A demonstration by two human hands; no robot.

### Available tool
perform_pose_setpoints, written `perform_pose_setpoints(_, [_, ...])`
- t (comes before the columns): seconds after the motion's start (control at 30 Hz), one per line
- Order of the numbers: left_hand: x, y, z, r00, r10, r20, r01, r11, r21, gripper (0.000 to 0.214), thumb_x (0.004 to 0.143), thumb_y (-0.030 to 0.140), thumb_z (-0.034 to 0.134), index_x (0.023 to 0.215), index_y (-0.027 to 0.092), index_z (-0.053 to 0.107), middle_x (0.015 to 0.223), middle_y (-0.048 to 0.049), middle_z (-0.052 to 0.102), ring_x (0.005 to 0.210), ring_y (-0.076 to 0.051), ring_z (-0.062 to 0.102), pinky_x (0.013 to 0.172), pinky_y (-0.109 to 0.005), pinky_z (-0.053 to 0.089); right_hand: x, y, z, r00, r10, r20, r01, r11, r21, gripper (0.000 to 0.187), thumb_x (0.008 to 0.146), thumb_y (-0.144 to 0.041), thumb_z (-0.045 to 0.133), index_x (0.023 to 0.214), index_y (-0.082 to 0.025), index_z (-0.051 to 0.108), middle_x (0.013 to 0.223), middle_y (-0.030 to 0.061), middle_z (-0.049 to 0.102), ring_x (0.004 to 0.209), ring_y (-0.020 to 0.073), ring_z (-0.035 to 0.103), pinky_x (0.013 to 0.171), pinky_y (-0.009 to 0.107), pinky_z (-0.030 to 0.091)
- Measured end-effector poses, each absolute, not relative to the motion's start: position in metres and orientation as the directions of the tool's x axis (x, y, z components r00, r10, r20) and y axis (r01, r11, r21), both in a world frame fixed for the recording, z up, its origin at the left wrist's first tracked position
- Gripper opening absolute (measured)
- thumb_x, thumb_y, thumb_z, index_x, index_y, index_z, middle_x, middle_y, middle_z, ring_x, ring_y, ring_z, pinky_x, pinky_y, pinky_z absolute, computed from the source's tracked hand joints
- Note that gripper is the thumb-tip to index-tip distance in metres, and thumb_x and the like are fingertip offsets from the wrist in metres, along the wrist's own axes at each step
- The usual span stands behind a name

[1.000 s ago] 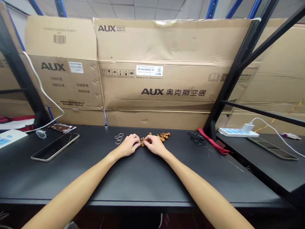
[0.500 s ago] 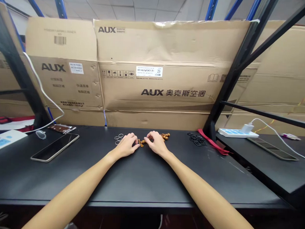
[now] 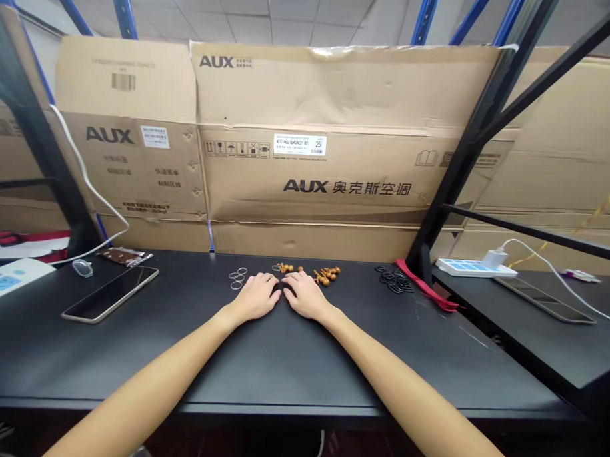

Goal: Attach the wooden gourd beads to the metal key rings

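Observation:
My left hand [image 3: 256,296] rests palm down on the black table [image 3: 280,361], its fingers stretched forward and nothing visible in it. Close beside it lies my right hand [image 3: 305,295], also flat, with the thumbs almost meeting. Just beyond the fingertips is a string of small brown beads [image 3: 285,268], with a metal ring [image 3: 276,268] at its left end. My right fingers partly cover the area by a larger round bead. To the right sits a small heap of brown wooden bead pendants [image 3: 327,276]. Several silver key rings [image 3: 237,278] lie left of my left hand.
A heap of black clasps [image 3: 394,280] and a red strap [image 3: 426,286] lie right. On the left are a phone [image 3: 111,294], a power strip [image 3: 13,279] and a brown packet [image 3: 124,255]. Cardboard boxes [image 3: 306,208] and a black rack post [image 3: 450,167] stand behind.
The beads that were between my fingers now lie on the table beyond them, with a ring at one end. Both hands have come down flat and closer together.

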State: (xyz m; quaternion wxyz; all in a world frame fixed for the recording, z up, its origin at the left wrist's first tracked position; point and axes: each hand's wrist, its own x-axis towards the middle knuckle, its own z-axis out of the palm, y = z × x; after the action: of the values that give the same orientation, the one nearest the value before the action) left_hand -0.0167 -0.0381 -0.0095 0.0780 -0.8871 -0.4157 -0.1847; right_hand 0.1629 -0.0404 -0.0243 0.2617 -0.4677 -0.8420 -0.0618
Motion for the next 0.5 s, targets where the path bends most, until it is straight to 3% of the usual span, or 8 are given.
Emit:
perform_pose_setpoints(0.1, [-0.0191, -0.0328, -0.0153, 0.595, 0.723, 0.351, 0.751, -0.655, 0.078, 0.034, 0.092, 0.033, 0.038, 0.116, 0.015, 0.055, 0.125, -0.0118, 0.055, 0.117, -0.025, 0.048, 0.099, -0.04, 0.037, 0.1635, -0.04, -0.0268, -0.421, 0.779, 0.464, 0.835, 0.533, -0.137, 0.028, 0.09, -0.027, 0.043, 0.109, -0.018, 0.062, 0.118, 0.0087, 0.059, 0.109, 0.0207, 0.048, 0.094, 0.036, 0.036])
perform_pose_setpoints(0.3, [-0.0201, -0.0302, -0.0181, 0.595, 0.72, 0.357, 0.747, -0.659, 0.086, 0.036, 0.092, 0.034, 0.038, 0.117, 0.015, 0.055, 0.126, -0.0123, 0.054, 0.119, -0.025, 0.047, 0.101, -0.04, 0.037, 0.1631, -0.0414, -0.0257, -0.388, 0.809, 0.442, 0.864, 0.486, -0.131, 0.028, 0.09, -0.032, 0.044, 0.107, -0.019, 0.062, 0.111, 0.0075, 0.063, 0.106, 0.021, 0.049, 0.091, 0.035, 0.036])
perform_pose_setpoints(0.5, [-0.0196, -0.0313, -0.0161, 0.596, 0.727, 0.342, 0.746, -0.659, 0.101, 0.036, 0.091, 0.034, 0.04, 0.117, 0.014, 0.056, 0.126, -0.0132, 0.054, 0.118, -0.026, 0.047, 0.1, -0.042, 0.037, 0.1677, -0.0394, -0.0226, -0.16, 0.882, 0.444, 0.958, 0.248, -0.147, 0.032, 0.087, -0.041, 0.047, 0.1, -0.018, 0.065, 0.106, 0.012, 0.063, 0.101, 0.0259, 0.049, 0.089, 0.04, 0.034])
